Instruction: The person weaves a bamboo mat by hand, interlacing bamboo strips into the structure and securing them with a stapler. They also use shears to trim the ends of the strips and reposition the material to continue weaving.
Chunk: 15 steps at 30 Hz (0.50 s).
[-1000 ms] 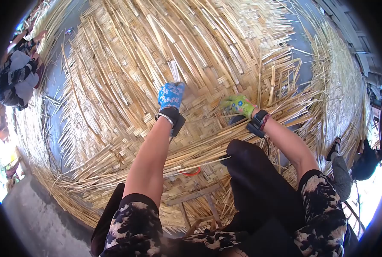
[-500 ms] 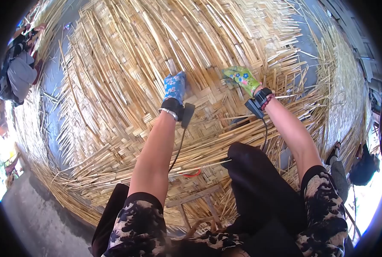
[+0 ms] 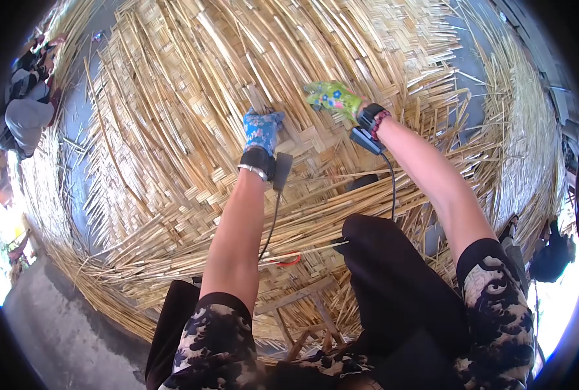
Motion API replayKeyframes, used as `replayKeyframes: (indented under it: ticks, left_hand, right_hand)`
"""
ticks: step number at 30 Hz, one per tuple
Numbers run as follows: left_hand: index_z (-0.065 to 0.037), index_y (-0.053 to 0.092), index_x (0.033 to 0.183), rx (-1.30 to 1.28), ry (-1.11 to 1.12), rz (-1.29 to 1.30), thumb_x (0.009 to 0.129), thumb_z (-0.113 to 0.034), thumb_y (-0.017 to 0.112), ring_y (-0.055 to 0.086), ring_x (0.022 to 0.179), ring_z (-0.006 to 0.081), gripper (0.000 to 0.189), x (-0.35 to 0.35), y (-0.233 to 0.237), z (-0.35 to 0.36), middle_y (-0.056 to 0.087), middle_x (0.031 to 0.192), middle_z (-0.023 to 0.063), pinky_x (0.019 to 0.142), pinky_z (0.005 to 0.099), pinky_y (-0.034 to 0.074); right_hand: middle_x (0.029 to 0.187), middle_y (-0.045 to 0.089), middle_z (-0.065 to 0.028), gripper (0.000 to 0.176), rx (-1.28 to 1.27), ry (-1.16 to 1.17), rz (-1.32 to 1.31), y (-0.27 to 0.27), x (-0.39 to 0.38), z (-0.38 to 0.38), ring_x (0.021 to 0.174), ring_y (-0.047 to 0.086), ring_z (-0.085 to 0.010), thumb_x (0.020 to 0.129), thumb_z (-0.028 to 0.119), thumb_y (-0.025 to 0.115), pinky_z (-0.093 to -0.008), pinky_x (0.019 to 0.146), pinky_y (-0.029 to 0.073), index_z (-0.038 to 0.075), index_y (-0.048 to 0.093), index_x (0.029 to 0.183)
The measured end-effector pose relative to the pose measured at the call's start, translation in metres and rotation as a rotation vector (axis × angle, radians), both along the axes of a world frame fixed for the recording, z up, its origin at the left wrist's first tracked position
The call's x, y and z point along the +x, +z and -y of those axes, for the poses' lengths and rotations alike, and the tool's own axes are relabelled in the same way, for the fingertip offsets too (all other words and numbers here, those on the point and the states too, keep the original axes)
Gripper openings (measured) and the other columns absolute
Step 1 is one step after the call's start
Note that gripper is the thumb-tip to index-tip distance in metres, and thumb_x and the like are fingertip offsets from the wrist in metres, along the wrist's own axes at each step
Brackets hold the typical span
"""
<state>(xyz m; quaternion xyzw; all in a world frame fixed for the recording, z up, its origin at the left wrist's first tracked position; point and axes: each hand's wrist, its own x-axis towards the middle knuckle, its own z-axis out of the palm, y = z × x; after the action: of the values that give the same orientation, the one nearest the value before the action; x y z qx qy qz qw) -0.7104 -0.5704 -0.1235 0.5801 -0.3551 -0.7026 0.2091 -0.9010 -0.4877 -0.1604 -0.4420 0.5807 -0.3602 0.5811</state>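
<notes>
Head view. I see the left hand (image 3: 261, 130), in a blue glove, resting on the woven bamboo mat (image 3: 192, 97) with its fingers pressed together; I cannot tell whether it pinches a strip. The right hand (image 3: 333, 97), in a green glove, is stretched flat over the mat, near the left hand. Another person (image 3: 23, 110) crouches at the mat's far edge.

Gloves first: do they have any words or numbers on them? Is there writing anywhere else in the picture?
No words, numbers or signs can be read anywhere.
The gloved left hand, in blue, and the gloved right hand, in green, show only flower prints.
The dark wrist devices show no legible label.
The woven bamboo mat is plain.
</notes>
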Motion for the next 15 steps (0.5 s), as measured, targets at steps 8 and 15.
replayKeyframes:
  ticks: [8,15]
  left_hand:
    - [-0.001,0.052,0.086,0.113,-0.337,-0.217,0.068,-0.007,0.064,0.055,0.059,0.0147,0.022,0.001,-0.038,0.031,0.058,0.075,0.0082,0.047,0.0263,0.045]
    - [-0.006,0.058,0.088,-0.054,-0.337,-0.019,0.072,-0.012,0.060,0.054,0.062,0.0138,0.017,-0.001,0.007,0.018,0.058,0.072,0.0052,0.054,0.0247,0.043]
  right_hand:
    - [0.074,0.056,-0.0016,0.023,-0.063,-0.202,-0.113,0.006,0.013,0.020,0.068,0.051,-0.0086,0.067,0.010,0.064,-0.0214,0.062,0.043,0.002,0.057,0.087]
    - [0.087,0.059,-0.0075,0.034,0.260,-0.175,0.217,0.049,0.001,0.010,0.078,0.056,-0.0162,0.067,0.023,0.064,-0.0244,0.065,0.046,0.001,0.056,0.093]
